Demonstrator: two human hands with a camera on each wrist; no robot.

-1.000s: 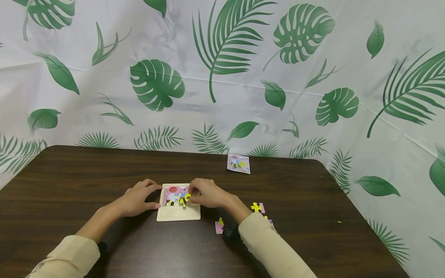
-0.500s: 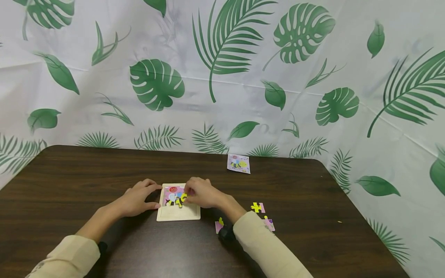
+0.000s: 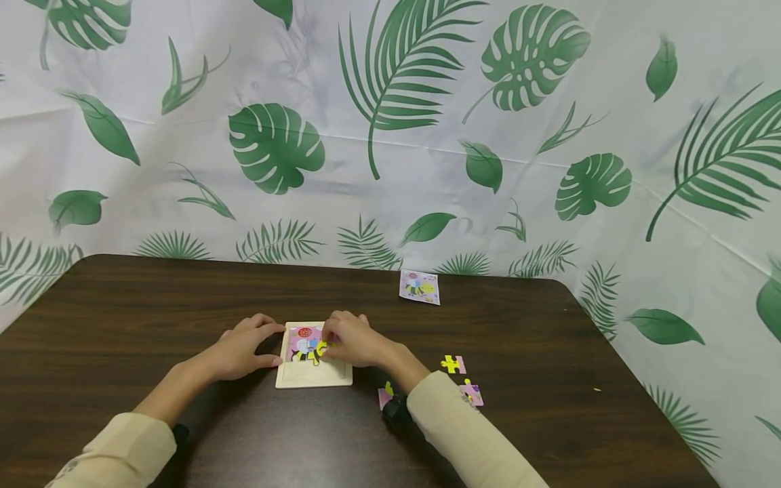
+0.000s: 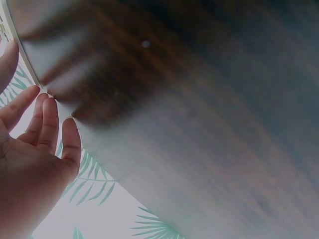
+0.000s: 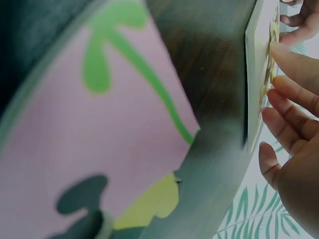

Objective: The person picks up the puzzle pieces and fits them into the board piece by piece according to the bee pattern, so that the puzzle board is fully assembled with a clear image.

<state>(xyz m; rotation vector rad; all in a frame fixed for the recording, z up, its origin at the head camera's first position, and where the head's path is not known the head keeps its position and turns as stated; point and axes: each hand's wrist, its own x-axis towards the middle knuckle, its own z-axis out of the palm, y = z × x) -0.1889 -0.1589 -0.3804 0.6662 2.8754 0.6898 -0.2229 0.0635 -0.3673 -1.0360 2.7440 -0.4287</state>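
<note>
A pale wooden puzzle tray (image 3: 314, 383) lies on the dark table, its upper part filled with pink, yellow and black pieces of a bee picture. My left hand (image 3: 242, 348) touches the tray's left edge with thumb and fingertips; its fingers look fairly straight in the left wrist view. Over the right half of the tray, my right hand (image 3: 355, 341) pinches a yellow-and-black puzzle piece (image 3: 318, 352) between thumb and index finger, low among the pieces. The right wrist view shows those fingertips (image 5: 281, 52) at the tray's surface, with the hand partly covering the piece.
Loose puzzle pieces lie right of the tray: a yellow one (image 3: 451, 364), a pink one (image 3: 471, 393) and another pink one (image 3: 386, 396) beside the right wrist. A bee picture card (image 3: 419, 287) lies at the table's back edge, before a leaf-patterned cloth (image 3: 415, 183).
My right hand has shifted slightly left over the tray with the puzzle piece, bringing it closer to the other bee pieces. The left hand has stayed at the tray's edge.
</note>
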